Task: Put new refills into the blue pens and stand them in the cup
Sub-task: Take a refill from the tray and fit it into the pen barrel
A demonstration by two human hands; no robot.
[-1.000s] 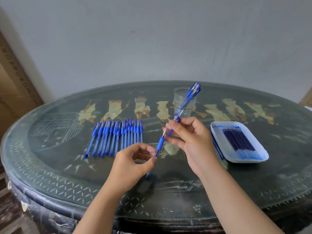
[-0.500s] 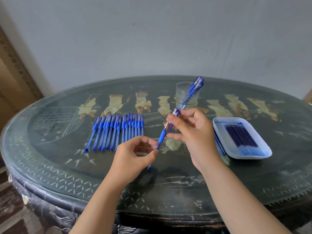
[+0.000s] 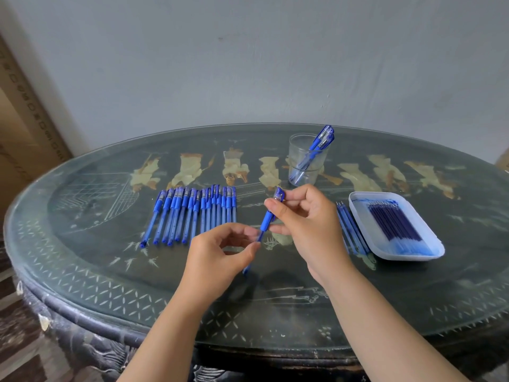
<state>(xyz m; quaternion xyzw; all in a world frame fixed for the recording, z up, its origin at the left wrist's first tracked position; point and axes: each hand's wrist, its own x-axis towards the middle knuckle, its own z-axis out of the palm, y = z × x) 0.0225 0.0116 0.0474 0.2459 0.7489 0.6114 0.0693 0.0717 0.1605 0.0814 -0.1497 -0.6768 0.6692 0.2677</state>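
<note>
A row of pens lies on the left part of the table. The left hand pinches the lower barrel of one tilted pen between thumb and forefinger. The right hand grips the same pen higher up, its fingers curled round the upper end. The low end of this pen is close to the table. Behind the hands stands the cup, with pens leaning in it. At the right, loose refills lie just beside a white tray that holds more refills.
</note>
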